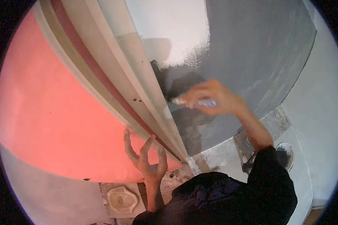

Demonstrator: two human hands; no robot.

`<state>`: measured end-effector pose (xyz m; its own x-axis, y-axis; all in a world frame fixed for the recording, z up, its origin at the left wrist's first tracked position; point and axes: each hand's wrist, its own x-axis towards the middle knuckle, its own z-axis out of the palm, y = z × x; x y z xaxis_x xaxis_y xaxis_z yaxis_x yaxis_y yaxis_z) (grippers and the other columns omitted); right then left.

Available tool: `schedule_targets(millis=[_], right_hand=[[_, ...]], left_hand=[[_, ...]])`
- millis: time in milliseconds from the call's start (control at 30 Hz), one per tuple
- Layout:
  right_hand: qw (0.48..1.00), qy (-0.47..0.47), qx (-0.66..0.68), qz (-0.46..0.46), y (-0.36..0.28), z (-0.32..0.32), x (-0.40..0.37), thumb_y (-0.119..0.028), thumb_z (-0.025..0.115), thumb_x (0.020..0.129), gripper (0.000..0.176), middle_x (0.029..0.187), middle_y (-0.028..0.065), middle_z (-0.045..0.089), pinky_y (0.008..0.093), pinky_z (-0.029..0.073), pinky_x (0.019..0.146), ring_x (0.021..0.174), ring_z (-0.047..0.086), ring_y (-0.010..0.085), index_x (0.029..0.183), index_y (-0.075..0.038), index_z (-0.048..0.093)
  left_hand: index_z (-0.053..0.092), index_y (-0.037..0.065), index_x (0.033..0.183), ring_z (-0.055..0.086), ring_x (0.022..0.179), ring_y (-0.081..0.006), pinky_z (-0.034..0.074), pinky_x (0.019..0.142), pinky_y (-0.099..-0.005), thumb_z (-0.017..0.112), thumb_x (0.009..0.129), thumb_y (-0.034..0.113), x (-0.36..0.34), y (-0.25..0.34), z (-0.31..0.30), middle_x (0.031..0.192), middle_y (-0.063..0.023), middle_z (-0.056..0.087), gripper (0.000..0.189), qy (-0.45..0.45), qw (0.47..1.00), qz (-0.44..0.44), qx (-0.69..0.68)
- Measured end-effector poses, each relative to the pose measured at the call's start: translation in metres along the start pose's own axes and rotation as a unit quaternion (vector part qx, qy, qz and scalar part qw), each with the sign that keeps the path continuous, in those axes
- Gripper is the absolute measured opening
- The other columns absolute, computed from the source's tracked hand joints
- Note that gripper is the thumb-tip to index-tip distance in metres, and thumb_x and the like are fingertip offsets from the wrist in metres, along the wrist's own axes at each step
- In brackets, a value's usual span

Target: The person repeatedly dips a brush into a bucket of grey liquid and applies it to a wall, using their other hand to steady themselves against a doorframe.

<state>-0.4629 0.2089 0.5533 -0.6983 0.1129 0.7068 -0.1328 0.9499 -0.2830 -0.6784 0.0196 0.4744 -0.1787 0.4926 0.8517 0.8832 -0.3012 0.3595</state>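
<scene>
My right hand (214, 98) grips a paintbrush handle (199, 102) and holds it against a wall (251, 56) that is partly coated in grey paint. The brush tip meets the dark wet patch beside the wall's corner. Above it an unpainted white area (165, 30) remains. My left hand (146, 159) is spread with its fingers apart, fingertips resting on the pink wall (56, 112) near the striped corner moulding (112, 82). It holds nothing.
A beige, red and white moulding runs diagonally between the pink and grey walls. Below lie a bare floor, a white squat toilet pan (122, 198) and a round dark paint container (285, 153) at the right.
</scene>
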Motion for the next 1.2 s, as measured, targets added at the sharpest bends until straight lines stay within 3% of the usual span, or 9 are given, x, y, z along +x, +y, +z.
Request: schedule_targets(millis=[100,400,467,600,700,900,1000,1067,1200], right_hand=[[0.996,-0.082,-0.039,0.008,0.003,-0.032,0.055,-0.019,0.07,0.084,0.016,0.09,0.0091,0.071,0.0378,0.054,0.07,0.078,0.069,0.0293,0.095,-0.007,0.069],[0.98,0.094,-0.105,-0.14,-0.016,-0.04,0.049,-0.012,0.07,0.083,0.013,0.094,0.0101,0.072,0.0364,0.055,0.075,0.083,0.071,0.0252,0.095,-0.007,0.069],[1.0,-0.015,0.001,-0.024,-0.02,-0.022,0.017,-0.012,0.068,0.084,0.012,0.094,0.0105,0.072,0.0386,0.055,0.076,0.082,0.07,0.0273,0.095,-0.007,0.068],[0.99,-0.133,-0.017,0.045,0.009,0.015,-0.006,-0.014,0.068,0.084,0.013,0.088,0.0113,0.07,0.0416,0.053,0.075,0.078,0.068,0.0293,0.095,-0.006,0.067],[0.993,-0.111,-0.031,0.029,0.023,-0.014,0.026,-0.017,0.07,0.083,0.016,0.085,0.0121,0.069,0.0421,0.052,0.073,0.077,0.067,0.0299,0.094,-0.006,0.067],[0.984,-0.005,-0.148,-0.102,-0.007,-0.075,0.068,-0.017,0.07,0.085,0.015,0.085,0.0081,0.07,0.0377,0.054,0.075,0.078,0.068,0.0289,0.097,-0.008,0.069],[0.995,0.021,-0.076,-0.055,-0.012,-0.059,0.018,-0.013,0.071,0.081,0.022,0.088,0.0069,0.07,0.037,0.054,0.076,0.083,0.069,0.029,0.102,-0.009,0.069],[0.993,-0.093,0.037,0.067,-0.011,-0.036,-0.011,-0.011,0.069,0.08,0.024,0.093,0.0087,0.07,0.0392,0.054,0.077,0.086,0.068,0.0306,0.104,-0.009,0.068],[0.975,-0.189,-0.054,0.108,0.032,-0.013,-0.035,-0.01,0.066,0.081,0.02,0.094,0.0105,0.069,0.0415,0.053,0.079,0.086,0.067,0.0324,0.101,-0.007,0.067]], left_hand=[[0.065,0.004,0.11,0.031,0.139,-0.0441,0.028,0.11,-0.0559,0.066,0.085,0.022,0.001,0.008,0.001,0.15,-0.0261,0.032,0.031,-0.008,1.0,0.012,-0.018],[0.065,0.003,0.109,0.033,0.138,-0.0438,0.028,0.111,-0.0555,0.065,0.085,0.018,-0.007,-0.002,-0.005,0.149,-0.0258,0.033,0.028,0.014,1.0,-0.021,-0.005],[0.065,0.003,0.11,0.033,0.138,-0.0437,0.028,0.111,-0.0557,0.065,0.085,0.017,-0.008,-0.004,-0.006,0.149,-0.0255,0.034,0.029,0.015,1.0,-0.019,-0.006],[0.064,0.003,0.11,0.034,0.138,-0.0434,0.028,0.111,-0.056,0.066,0.084,0.015,-0.008,-0.002,-0.003,0.148,-0.0253,0.034,0.028,-0.009,1.0,-0.023,-0.015],[0.068,0.006,0.109,0.03,0.139,-0.0445,0.027,0.112,-0.0575,0.069,0.071,0.008,-0.007,0.002,0.004,0.146,-0.0254,0.034,0.038,-0.029,0.998,-0.041,-0.042],[0.068,0.006,0.108,0.033,0.137,-0.0427,0.027,0.112,-0.0568,0.07,0.069,0.007,-0.002,0.008,0.017,0.144,-0.0244,0.038,0.04,-0.017,0.998,-0.022,-0.055],[0.068,0.006,0.107,0.034,0.137,-0.0418,0.028,0.112,-0.0565,0.071,0.068,0.006,-0.006,0.006,0.017,0.144,-0.0239,0.039,0.04,-0.018,0.998,-0.034,-0.056],[0.068,0.006,0.107,0.034,0.136,-0.0415,0.028,0.112,-0.0565,0.07,0.068,0.006,-0.009,0.004,0.017,0.144,-0.0231,0.039,0.039,-0.021,0.998,-0.04,-0.051],[0.068,0.006,0.106,0.034,0.136,-0.0411,0.028,0.112,-0.0568,0.07,0.068,0.006,-0.012,0.003,0.019,0.143,-0.0218,0.041,0.038,-0.033,0.998,-0.04,-0.047]])
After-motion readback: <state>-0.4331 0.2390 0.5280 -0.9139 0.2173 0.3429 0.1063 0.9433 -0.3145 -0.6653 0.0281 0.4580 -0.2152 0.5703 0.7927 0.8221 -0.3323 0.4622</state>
